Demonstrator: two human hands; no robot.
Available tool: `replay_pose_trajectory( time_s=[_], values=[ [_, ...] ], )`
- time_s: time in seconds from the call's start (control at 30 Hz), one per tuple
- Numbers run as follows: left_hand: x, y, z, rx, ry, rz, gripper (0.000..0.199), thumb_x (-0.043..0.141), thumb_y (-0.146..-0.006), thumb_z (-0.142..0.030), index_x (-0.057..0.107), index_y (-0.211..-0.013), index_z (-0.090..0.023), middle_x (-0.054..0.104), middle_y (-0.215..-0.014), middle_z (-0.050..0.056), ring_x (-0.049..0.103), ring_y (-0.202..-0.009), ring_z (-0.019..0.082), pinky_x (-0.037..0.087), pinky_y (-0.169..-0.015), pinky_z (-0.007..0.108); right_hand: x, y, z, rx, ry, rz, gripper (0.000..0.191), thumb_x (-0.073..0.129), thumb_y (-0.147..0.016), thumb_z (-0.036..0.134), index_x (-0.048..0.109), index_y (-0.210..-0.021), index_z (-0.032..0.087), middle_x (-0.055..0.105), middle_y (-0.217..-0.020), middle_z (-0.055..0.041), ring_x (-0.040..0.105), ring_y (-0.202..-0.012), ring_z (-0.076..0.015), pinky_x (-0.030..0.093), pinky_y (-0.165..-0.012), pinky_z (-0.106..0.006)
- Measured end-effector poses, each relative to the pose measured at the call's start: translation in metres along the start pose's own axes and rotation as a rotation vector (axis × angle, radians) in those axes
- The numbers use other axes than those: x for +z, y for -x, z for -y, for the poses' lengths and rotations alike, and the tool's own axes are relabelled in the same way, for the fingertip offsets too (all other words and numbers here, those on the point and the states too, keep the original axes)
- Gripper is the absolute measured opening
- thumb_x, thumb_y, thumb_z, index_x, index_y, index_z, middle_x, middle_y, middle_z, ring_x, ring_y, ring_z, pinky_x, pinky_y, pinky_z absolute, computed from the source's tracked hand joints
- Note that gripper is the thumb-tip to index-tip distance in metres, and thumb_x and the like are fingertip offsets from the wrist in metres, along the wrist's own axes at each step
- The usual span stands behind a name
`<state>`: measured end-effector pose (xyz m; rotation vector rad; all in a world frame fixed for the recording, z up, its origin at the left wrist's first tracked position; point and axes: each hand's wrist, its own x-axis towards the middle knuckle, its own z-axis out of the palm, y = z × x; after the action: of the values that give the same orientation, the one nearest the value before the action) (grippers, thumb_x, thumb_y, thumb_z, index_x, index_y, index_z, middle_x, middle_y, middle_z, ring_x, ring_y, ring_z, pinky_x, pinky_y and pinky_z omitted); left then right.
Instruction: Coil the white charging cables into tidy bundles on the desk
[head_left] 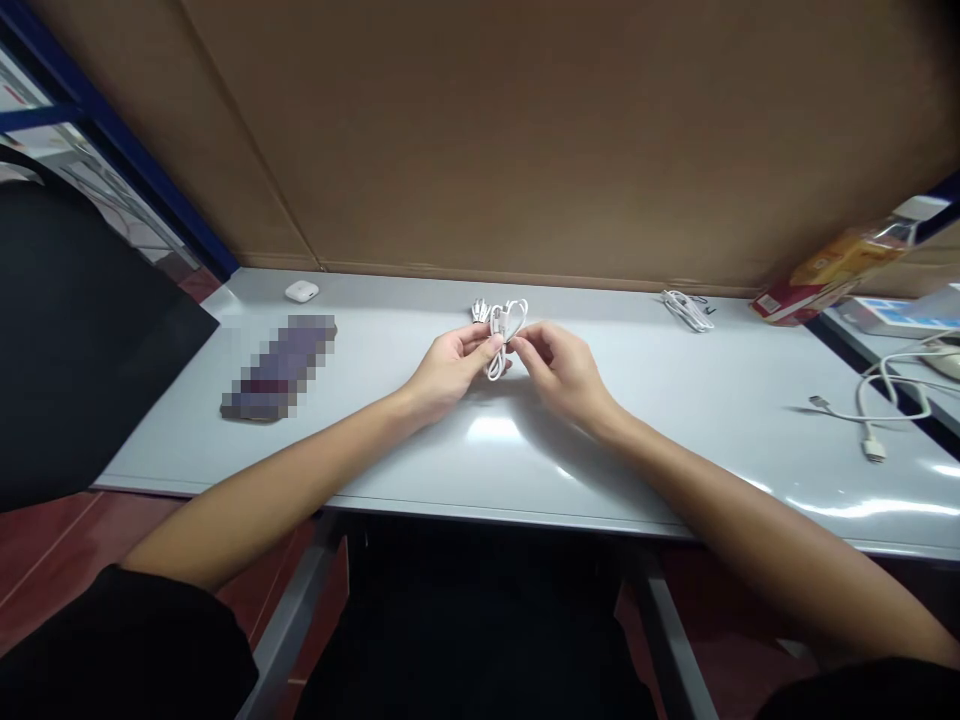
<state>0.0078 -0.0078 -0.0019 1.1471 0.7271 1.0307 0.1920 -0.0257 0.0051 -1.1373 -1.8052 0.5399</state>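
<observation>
Head view: both hands meet over the middle of the pale grey glossy table (675,440), w/ a small coiled white cable (504,328) pinched between them. Left hand (450,368) has thumb + forefinger closed on the coil's left side; right hand (559,372) has fingertips closed on its right side, other fingers curled in. The coil sits just past the fingertips, toward the brown cardboard back wall (570,140), loops standing roughly upright, long axis running away from the person; its lower loop hangs near the table, can't tell if touching. Both hands about equally near the coil; neither has the clear lead.

Relative to the coil: small white earbud case (301,291) well to the left near the wall; blurred dark flat object (279,368) left, nearer the person. Second bundled white cable (687,309) to the right by the wall, well apart. Loose white cable w/ plug (874,405) far right, near the table's edge. Yellow-red packet (832,275) far right, back corner.

Open room: bare tabletop in front of + under the wrists, and between the coil and the bundled cable.
</observation>
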Motion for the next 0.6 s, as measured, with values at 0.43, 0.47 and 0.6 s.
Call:
replay_pose_trajectory(
  time_s=[0.43,0.47,0.6],
  values=[
    [-0.009,-0.002,-0.006,0.396,-0.422,0.096,0.032,0.078,-0.090,-0.040,0.078,-0.116,-0.021,0.075,-0.115,0.010,0.068,-0.103,0.022,0.052,-0.092,0.036,-0.022,-0.013,0.015,0.795,-0.878,0.417,0.029,0.081,-0.079,0.030,0.054,-0.076,0.021,0.043,-0.067,0.0057,0.033,-0.054,-0.0088,0.030,-0.051,-0.028],
    [-0.010,-0.002,-0.007,0.404,-0.422,0.099,0.032,0.079,-0.090,-0.040,0.078,-0.116,-0.021,0.075,-0.116,0.010,0.068,-0.101,0.021,0.052,-0.090,0.036,-0.023,-0.013,0.016,0.799,-0.874,0.419,0.029,0.080,-0.080,0.030,0.053,-0.075,0.021,0.042,-0.067,0.0059,0.034,-0.054,-0.0089,0.030,-0.051,-0.028],
    [-0.009,-0.003,-0.007,0.282,-0.283,0.047,0.042,0.080,-0.088,-0.044,0.076,-0.121,-0.018,0.076,-0.112,0.010,0.067,-0.091,0.019,0.051,-0.080,0.033,-0.021,-0.011,0.018,0.604,-0.654,0.289,0.024,0.071,-0.088,0.035,0.058,-0.074,0.020,0.049,-0.069,0.0026,0.043,-0.058,-0.0114,0.036,-0.057,-0.029]
  ],
)
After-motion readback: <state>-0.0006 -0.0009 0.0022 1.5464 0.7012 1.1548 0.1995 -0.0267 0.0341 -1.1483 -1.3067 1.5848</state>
